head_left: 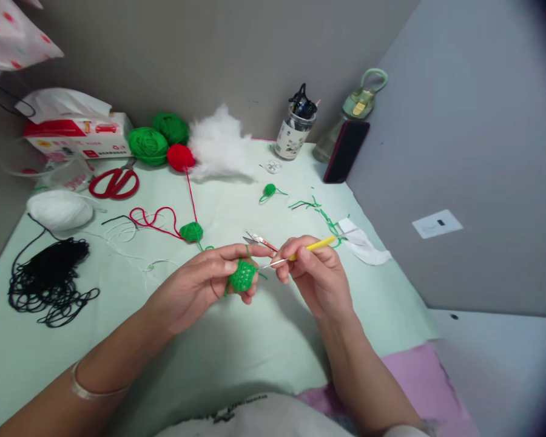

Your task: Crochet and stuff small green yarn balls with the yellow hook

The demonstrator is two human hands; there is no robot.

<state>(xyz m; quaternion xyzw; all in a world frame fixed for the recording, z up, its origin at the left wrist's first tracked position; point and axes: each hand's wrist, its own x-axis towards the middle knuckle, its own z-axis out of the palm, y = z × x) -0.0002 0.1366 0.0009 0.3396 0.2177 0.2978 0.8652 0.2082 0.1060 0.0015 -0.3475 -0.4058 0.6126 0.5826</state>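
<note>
Both forearms (118, 346) converge from below; left hand (195, 276) pinches, index finger (261, 250) extended; right hand (321, 276) grips, fingers (295, 244) curled.

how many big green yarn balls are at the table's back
2: front ball beside the tissue box; rear ball behind that one, rightward. White fluff could hide more.

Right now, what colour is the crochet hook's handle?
The crochet hook's handle is yellow, as the head view, the only one here, shows.
</note>
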